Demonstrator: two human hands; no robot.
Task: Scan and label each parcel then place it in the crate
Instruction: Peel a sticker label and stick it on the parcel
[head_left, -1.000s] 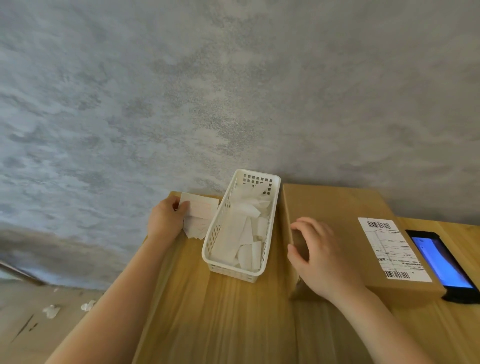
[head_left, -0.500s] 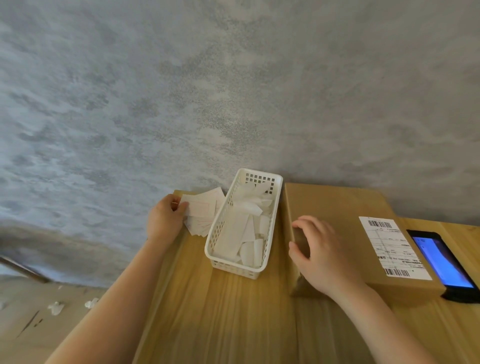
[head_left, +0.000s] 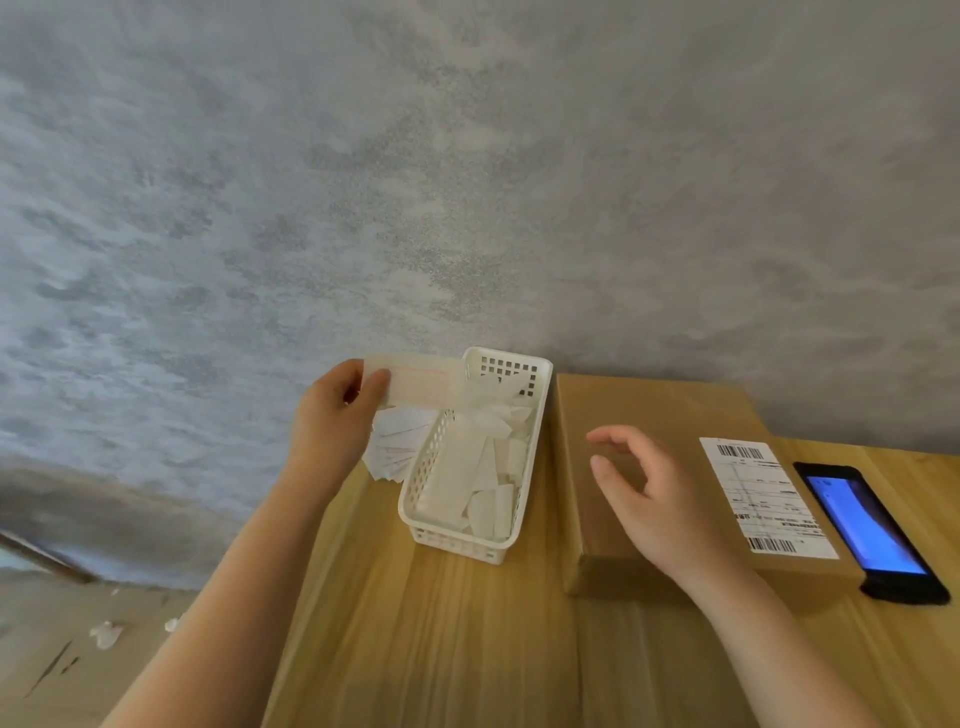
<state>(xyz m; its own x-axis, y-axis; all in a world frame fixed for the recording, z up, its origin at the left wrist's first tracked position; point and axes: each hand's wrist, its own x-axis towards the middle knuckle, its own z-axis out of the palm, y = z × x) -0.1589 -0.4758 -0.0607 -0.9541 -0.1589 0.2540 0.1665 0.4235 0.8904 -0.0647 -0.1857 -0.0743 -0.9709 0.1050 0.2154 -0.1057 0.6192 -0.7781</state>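
1. Lifted clear of the fanned label stack (head_left: 397, 449) since a second ago, one label sheet (head_left: 423, 383) is now pinched between thumb and fingers of the left hand (head_left: 332, 415), above the table's (head_left: 426, 639) far left corner.
2. Beside it, a white basket (head_left: 511, 540) holds peeled backing scraps.
3. Over the cardboard parcel (head_left: 623, 410), the right hand (head_left: 654, 499) has risen, fingers loosely spread, holding nothing.
4. Labelling likely follows; a shipping label (head_left: 763, 499) and phone (head_left: 872, 525) sit rightmost.

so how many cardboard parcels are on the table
1. The cardboard parcel lies flat on the table, between the white basket and the phone, under the right hand. Any beyond the frame's right edge would be hidden.
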